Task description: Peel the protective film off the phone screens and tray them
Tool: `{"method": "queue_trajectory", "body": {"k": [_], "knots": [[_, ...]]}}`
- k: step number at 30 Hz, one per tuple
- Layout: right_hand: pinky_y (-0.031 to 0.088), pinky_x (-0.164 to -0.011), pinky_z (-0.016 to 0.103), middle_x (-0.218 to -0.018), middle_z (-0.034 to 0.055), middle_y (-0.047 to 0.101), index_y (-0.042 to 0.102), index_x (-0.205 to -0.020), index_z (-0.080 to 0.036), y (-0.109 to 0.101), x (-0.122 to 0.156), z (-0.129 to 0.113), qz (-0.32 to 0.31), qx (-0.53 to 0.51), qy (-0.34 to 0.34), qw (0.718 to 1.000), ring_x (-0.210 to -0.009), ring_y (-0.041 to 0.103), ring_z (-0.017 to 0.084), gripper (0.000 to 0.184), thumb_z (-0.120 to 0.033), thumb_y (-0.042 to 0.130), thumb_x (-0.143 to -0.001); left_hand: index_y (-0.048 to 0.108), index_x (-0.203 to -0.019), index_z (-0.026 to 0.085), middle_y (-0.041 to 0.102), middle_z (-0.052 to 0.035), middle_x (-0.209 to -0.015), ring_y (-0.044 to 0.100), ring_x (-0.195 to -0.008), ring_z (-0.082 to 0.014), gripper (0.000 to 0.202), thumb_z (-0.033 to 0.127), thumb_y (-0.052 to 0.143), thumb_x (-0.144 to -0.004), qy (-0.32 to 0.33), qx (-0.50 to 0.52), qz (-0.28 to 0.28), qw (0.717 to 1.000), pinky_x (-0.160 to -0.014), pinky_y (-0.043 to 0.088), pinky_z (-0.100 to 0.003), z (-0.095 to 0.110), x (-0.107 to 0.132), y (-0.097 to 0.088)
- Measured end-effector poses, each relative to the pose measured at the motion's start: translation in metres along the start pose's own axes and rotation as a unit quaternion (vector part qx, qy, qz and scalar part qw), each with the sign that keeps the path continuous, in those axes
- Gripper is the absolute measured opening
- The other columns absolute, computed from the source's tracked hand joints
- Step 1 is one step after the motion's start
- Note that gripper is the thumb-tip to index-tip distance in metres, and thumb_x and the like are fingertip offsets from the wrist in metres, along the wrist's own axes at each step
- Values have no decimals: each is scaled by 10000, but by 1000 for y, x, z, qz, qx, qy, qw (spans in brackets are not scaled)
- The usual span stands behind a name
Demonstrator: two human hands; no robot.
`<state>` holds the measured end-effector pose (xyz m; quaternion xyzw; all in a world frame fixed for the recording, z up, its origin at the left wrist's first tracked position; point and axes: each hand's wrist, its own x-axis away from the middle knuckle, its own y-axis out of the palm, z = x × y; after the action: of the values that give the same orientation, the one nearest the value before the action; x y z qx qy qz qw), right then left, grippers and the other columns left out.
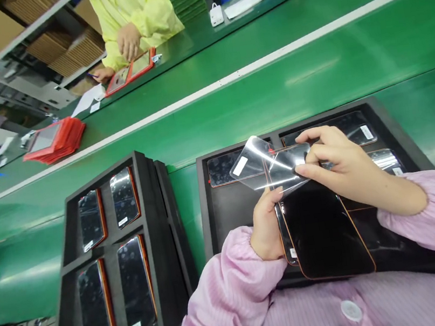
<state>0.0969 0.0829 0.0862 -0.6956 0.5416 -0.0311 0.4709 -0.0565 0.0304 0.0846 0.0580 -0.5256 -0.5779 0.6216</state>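
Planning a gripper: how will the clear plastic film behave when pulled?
The clear plastic film on the black orange-edged panel is probably floppy and light: thin, it bends where the right hand pinches it. Its glossy glare suggests it may be slippery.

surface: green conveyor bench (311,78), white stripe (229,77) running along it
near left: black foam tray (150,205), four slots
near right: second black tray (208,208), just beside the first
far left: red stack (54,141), white papers (87,99)
far side: small white item (216,14)

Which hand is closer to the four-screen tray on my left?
Left. The left hand, holding a screen, is just right of the tray; the right hand is farther right, pinching the film.
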Motion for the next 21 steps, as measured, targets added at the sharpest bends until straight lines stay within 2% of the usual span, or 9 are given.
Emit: {"method": "queue_trajectory", "body": {"k": [3,7,9,11,13,15,18,20,21], "knots": [[488,-829,450,-1006,82,587,516,-623,-205,2,0,2,-7,-7,10,1000,-1028,571,274,318,-349,521,-907,579,-778,169,680,-29,-775,649,-937,-289,211,236,645,-589,2,3,20,1000,-853,476,-374,1,1,4],[462,-882,472,-1048,83,592,551,-683,-224,3,1,6,-3,-47,27,999,-1077,555,287,292,-410,529,-906,604,-851,173,634,3,-720,654,-852,-251,249,219,613,-606,29,2,17,999,-841,483,-378,1,2,1],[459,-905,445,-1114,92,578,562,-822,-241,4,2,10,33,-124,83,988,-1109,542,274,252,-465,497,-919,613,-893,179,592,22,-669,650,-801,-238,283,225,612,-614,47,-2,17,999,-822,490,-388,0,3,-2],[517,-788,378,-1110,101,576,514,-932,-253,4,2,11,55,-228,178,956,-992,597,241,307,-553,448,-915,617,-932,186,585,29,-678,647,-799,-231,317,228,615,-618,98,-8,21,995,-816,492,-386,0,6,-3],[521,-545,306,-931,84,618,504,-929,-243,4,2,7,13,-295,247,923,-702,627,197,393,-629,448,-879,617,-934,188,602,26,-714,649,-836,-231,308,226,623,-628,168,-7,24,985,-829,489,-373,-1,10,-3],[467,-405,266,-681,40,613,563,-825,-209,3,0,-5,-85,-305,256,914,-499,577,170,438,-646,572,-800,616,-910,184,617,21,-729,652,-858,-234,270,222,639,-644,225,-5,25,974,-840,487,-365,0,17,-3],[508,-441,270,-627,37,649,601,-710,-184,-1,-4,-26,-227,-306,255,889,-525,617,192,462,-624,733,-666,613,-947,186,661,4,-792,663,-873,-236,279,239,676,-681,271,10,25,962,-847,490,-363,5,29,-7],[537,-496,284,-718,47,688,593,-744,-193,-2,-10,-31,-244,-298,255,887,-598,649,205,497,-681,673,-691,599,-1045,202,695,-14,-884,671,-895,-236,357,249,689,-703,306,32,39,951,-854,493,-366,13,40,-16],[545,-520,289,-760,50,698,598,-787,-198,-1,-14,-29,-236,-274,232,903,-628,659,209,505,-700,609,-737,584,-1102,210,706,-26,-917,676,-897,-237,410,241,685,-707,323,49,57,944,-856,495,-373,17,46,-22]]}}
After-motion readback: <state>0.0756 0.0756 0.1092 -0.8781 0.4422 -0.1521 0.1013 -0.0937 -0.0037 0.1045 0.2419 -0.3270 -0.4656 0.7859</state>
